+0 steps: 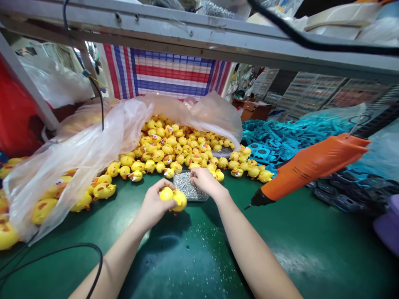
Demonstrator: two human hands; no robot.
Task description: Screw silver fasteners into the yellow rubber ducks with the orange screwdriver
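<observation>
My left hand (153, 206) is closed around a yellow toy duck (179, 200), held a little above the green tabletop. Just right of it lies a shallow clear tray (199, 199) full of small silvery metal pieces (184, 183) that look like screws. My right hand (204, 181) dips to the tray's far right part, fingertips pinched together over the pieces. Whether anything is between those fingertips is too small to tell. Behind both hands spreads a big heap of yellow toy ducks (168, 145).
An orange electric screwdriver (308, 170) hangs at right, its tip low over the green table (280, 232). Turquoise plastic parts (280, 133) and dark parts (336, 193) are piled beyond it. A plastic bag (93, 133) covers ducks at left. Black cable (77, 246) crosses near my left forearm.
</observation>
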